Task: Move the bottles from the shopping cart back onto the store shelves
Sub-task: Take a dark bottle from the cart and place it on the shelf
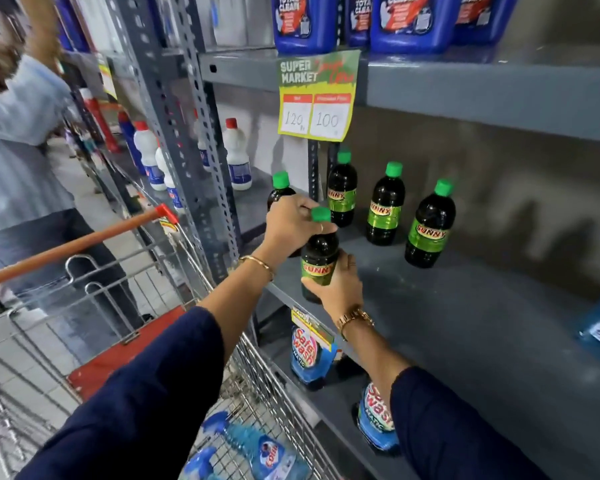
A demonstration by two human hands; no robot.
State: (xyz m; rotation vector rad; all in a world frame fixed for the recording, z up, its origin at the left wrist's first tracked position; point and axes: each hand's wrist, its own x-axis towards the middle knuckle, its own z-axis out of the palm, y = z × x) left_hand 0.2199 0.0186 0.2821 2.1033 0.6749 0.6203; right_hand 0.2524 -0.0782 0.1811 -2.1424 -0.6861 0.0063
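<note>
I hold a dark Sunny bottle (319,252) with a green cap and green label at the front edge of the grey middle shelf (465,323). My left hand (293,225) grips its neck from above, partly covering another green-capped bottle (280,188) behind it. My right hand (340,289) wraps the bottle's lower body. Three more Sunny bottles (430,225) stand upright further back on the same shelf. The wire shopping cart (194,303) sits at lower left, with blue spray bottles (264,452) lying in it.
Blue Total Clean jugs (305,26) fill the shelf above, over a price sign (317,95). Safe Wash pouches (310,355) stand on the shelf below. White red-capped bottles (236,157) are in the bay to the left. A person in a light shirt (18,147) stands beyond the cart.
</note>
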